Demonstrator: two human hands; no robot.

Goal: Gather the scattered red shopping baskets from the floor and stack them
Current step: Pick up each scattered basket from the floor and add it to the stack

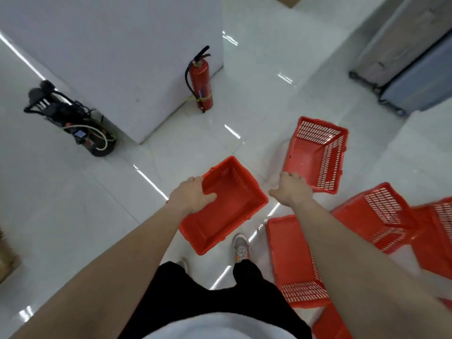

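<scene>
My left hand (193, 195) grips the near-left rim of a red shopping basket (230, 206), held above the floor in front of my legs, open side up. My right hand (292, 189) hangs over the near edge of a second red basket (315, 155) lying tilted on the floor; its fingers are curled down at the rim, and I cannot tell whether they grip it. Several more red baskets lie scattered at the right: one (293, 260) under my right forearm, one (376, 216) farther right, and another (437, 231) at the frame's edge.
A white pillar (117, 57) stands at the back left with a red fire extinguisher (201, 81) beside it and a black machine with hoses (73, 121) on its left. Grey suitcases on wheels (411, 64) stand at the back right. The floor is glossy white tile.
</scene>
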